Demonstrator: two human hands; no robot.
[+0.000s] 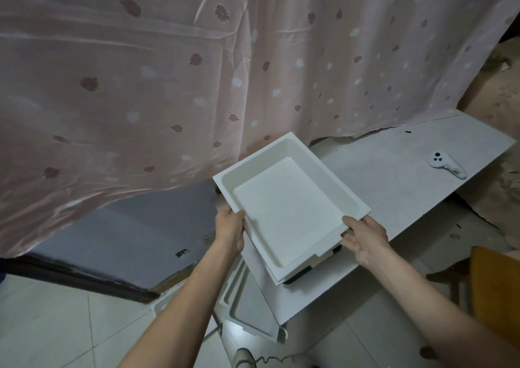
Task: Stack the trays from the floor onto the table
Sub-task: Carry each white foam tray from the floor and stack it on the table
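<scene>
White shallow tray (289, 198), raised rim, gripped at near corners by left hand (229, 231) and right hand (365, 239), fingers curled; possibly atop another tray on the table (394, 176).

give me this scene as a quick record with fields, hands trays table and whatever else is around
left hand: grips the top tray's near-left rim
right hand: grips the top tray's near-right rim
top tray: white, empty, tilted, over the table's left end
under it: another white rim shows just below; something dark beneath
table: white top
controller: white, lying on the table, far right
floor tray: white, on the tiles beside the table
curtain: pink, leaf print, behind
</scene>
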